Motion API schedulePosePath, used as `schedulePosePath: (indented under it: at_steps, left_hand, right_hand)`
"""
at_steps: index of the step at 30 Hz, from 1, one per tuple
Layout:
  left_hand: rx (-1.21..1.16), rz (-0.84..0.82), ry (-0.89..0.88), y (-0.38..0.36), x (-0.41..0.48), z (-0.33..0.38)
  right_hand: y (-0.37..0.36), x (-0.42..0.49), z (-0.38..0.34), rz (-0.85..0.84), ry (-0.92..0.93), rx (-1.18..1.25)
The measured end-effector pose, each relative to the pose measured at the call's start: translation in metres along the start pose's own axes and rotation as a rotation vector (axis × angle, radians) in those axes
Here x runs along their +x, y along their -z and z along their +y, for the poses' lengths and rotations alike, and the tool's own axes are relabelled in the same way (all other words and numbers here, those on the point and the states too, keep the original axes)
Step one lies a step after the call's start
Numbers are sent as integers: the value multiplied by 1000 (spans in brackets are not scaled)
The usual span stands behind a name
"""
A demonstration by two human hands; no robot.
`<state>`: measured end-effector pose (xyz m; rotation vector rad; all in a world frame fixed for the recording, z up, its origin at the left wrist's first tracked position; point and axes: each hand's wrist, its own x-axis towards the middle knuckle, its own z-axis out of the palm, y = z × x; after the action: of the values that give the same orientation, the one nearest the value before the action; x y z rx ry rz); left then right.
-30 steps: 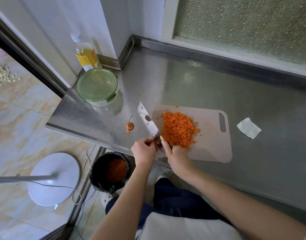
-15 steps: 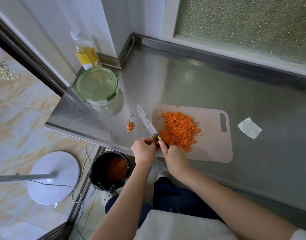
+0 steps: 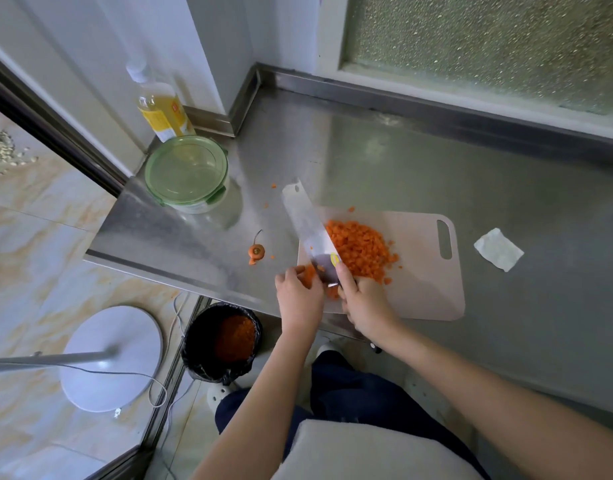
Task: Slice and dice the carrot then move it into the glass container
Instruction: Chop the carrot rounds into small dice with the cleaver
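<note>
A pile of diced carrot (image 3: pixel 362 249) lies on the pale cutting board (image 3: pixel 422 289) at the counter's front edge. My right hand (image 3: pixel 365 303) grips the handle of a wide cleaver (image 3: pixel 310 233), forefinger laid along the blade, which tilts up and away to the left of the pile. My left hand (image 3: pixel 298 296) sits at the board's left corner, fingers curled against a small heap of carrot bits (image 3: pixel 310 275) beside the blade. The glass container (image 3: pixel 187 174) with a green lid stands at the counter's left end. A cut-off carrot top (image 3: pixel 256 251) lies on the steel.
An oil bottle (image 3: pixel 161 109) stands behind the container in the corner. A folded white tissue (image 3: pixel 499 249) lies right of the board. Below the counter edge is a black bin (image 3: pixel 223 341) with carrot scraps, and a white fan base (image 3: pixel 112 356) on the floor.
The cleaver has tipped so its flat side faces up more. My left hand has shifted right against the loose carrot bits by the blade.
</note>
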<state>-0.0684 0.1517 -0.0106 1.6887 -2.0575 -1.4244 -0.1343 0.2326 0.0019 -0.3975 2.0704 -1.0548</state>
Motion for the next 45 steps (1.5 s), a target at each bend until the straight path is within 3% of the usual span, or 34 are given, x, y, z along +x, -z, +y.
schedulePosePath:
  at_steps: [3,10,15,24,28,33,45]
  left_hand:
    - [76,-85,-26,-10,-5,2]
    - [258,-80,-125,-17,-8,6]
    - [494,-51,-272,-25,-4,2]
    - [667,-85,-453,-17,13,-5]
    - [613,-126,-480,-9,17,-6]
    - [378,-99,-361,-9,12,-2]
    - [570,-81,-431,-16,17,3]
  right_hand:
    - [13,6,0,49,0,7]
    - [35,16,5,130,-32,63]
    - [44,14,3,129,-29,49]
    - [47,9,10,73,-12,-6]
    - [45,7,7,41,15,-99]
    - [45,4,-3,36,62,-185]
    - [51,5,-5,69,48,-213]
